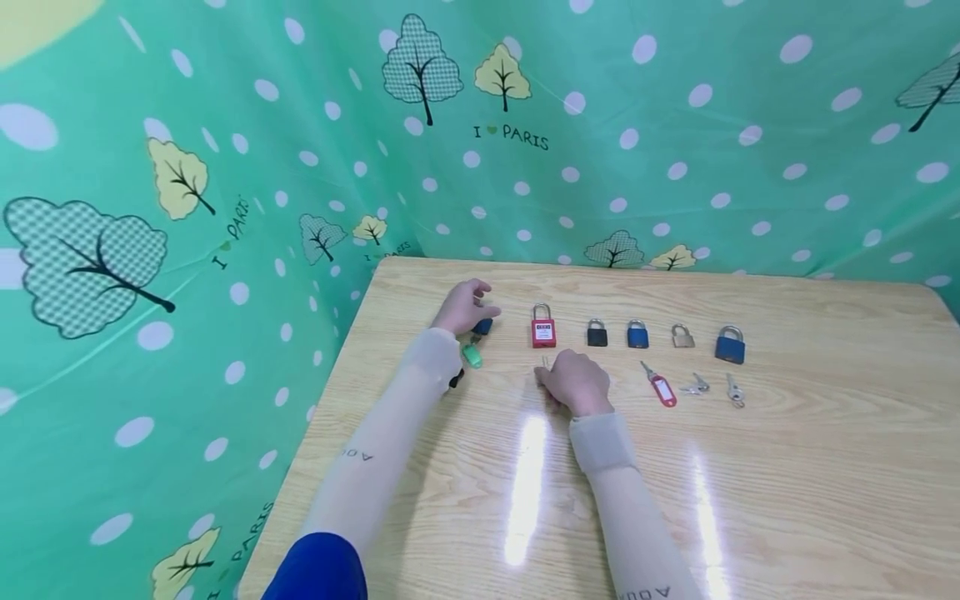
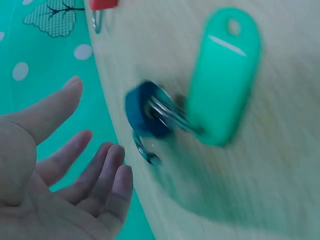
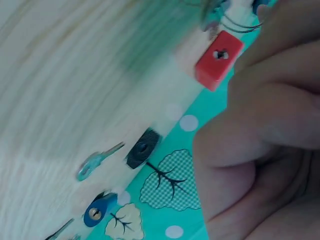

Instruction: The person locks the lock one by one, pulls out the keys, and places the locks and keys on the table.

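My left hand (image 1: 462,308) hovers with loosely spread fingers next to a blue padlock (image 1: 482,327). In the left wrist view, keys stand in that padlock (image 2: 148,110) and a green key tag (image 2: 225,80) hangs from their ring; the palm is apart from both. Below the red padlock (image 1: 543,332), my right hand (image 1: 577,382) has curled fingers and pinches a small key (image 1: 545,362) by its ring. The right wrist view shows the ring (image 3: 240,29) at the fingertips, the keys blurred; the red padlock's keyhole end (image 3: 219,60) faces that camera.
To the right stand a black padlock (image 1: 597,334), a blue padlock (image 1: 637,335), a small brass-coloured padlock (image 1: 682,337) and a larger blue padlock (image 1: 730,346). Before them lie a red-tagged key (image 1: 662,389) and loose keys (image 1: 697,385). A green curtain (image 1: 525,192) borders the table.
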### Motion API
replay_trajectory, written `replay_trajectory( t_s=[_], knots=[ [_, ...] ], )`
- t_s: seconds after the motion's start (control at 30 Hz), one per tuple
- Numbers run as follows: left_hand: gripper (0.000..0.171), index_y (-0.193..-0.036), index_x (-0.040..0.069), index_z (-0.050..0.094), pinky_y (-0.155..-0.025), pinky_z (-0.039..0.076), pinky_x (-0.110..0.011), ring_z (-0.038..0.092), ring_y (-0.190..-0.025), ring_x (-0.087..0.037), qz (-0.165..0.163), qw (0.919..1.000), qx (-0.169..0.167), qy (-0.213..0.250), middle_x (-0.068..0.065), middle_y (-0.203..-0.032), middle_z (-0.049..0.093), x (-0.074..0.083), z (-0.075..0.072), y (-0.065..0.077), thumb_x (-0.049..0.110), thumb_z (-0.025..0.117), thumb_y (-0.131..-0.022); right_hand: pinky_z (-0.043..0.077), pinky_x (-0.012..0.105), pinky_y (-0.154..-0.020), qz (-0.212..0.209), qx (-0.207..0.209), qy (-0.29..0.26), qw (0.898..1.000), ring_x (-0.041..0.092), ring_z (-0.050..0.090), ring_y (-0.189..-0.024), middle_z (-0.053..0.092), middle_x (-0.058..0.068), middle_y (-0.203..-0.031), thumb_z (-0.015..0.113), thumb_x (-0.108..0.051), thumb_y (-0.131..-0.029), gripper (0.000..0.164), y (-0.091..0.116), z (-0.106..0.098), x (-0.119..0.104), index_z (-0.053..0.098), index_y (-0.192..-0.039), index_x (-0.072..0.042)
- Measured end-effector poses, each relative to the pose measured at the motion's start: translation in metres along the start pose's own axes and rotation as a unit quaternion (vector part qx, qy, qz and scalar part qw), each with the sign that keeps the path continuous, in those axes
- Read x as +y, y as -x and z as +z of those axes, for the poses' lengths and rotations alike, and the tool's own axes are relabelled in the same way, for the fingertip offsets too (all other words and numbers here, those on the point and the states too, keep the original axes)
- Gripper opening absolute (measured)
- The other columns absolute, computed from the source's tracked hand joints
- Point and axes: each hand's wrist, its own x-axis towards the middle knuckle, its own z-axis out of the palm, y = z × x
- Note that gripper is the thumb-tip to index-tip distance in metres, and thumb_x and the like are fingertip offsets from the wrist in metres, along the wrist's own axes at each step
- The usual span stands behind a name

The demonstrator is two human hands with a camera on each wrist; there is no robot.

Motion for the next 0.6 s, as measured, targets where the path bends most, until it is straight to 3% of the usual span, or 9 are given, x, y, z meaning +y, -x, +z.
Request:
replay_trajectory(
  t_s=[0.13,0.23,0.47,0.6],
  knots=[
    [0.046,-0.124,0.004,0.053,-0.080,0.047,-0.037,0.055,-0.093,-0.024,-0.021,0.9996,0.018,-0.006,-0.011,-0.107,0.056,-0.008,-0.004,0.007,0.026,0.071,-0.088,0.033,0.028,-0.040,-0.018,0.014,0.004,1.000,0.013,0.048,-0.043,0.058,0.001,-0.050,0.049,-0.045,-0.097,0.057,-0.001,0.001,-0.008,0.068,-0.057,-0.010],
    [0.044,-0.118,0.005,0.051,-0.074,0.046,-0.035,0.053,-0.084,-0.023,-0.041,0.9988,0.012,-0.023,-0.008,-0.098,0.054,-0.010,-0.003,0.010,0.030,0.071,-0.087,0.033,0.028,-0.041,-0.027,0.015,0.005,1.000,0.013,0.047,-0.044,0.057,0.001,-0.050,0.048,-0.045,-0.097,0.056,-0.002,0.002,-0.016,0.069,-0.057,-0.011],
    [0.053,-0.116,0.007,0.048,-0.078,0.047,-0.033,0.053,-0.088,-0.022,-0.066,0.9923,0.005,-0.105,-0.009,-0.103,0.051,-0.008,0.010,0.010,0.035,0.076,-0.081,0.035,0.028,-0.041,-0.062,0.023,-0.004,0.998,0.012,0.047,-0.042,0.057,-0.001,-0.048,0.049,-0.042,-0.097,0.055,-0.006,0.010,-0.032,0.068,-0.056,-0.012],
    [0.062,-0.121,0.004,0.044,-0.073,0.051,-0.032,0.059,-0.082,-0.023,-0.069,0.9861,0.015,-0.150,-0.012,-0.101,0.058,-0.006,0.012,0.013,0.036,0.077,-0.080,0.034,0.026,-0.040,-0.079,0.024,-0.027,0.996,0.011,0.045,-0.041,0.056,-0.002,-0.047,0.049,-0.041,-0.097,0.055,-0.009,0.014,-0.041,0.069,-0.057,-0.009]
  ],
)
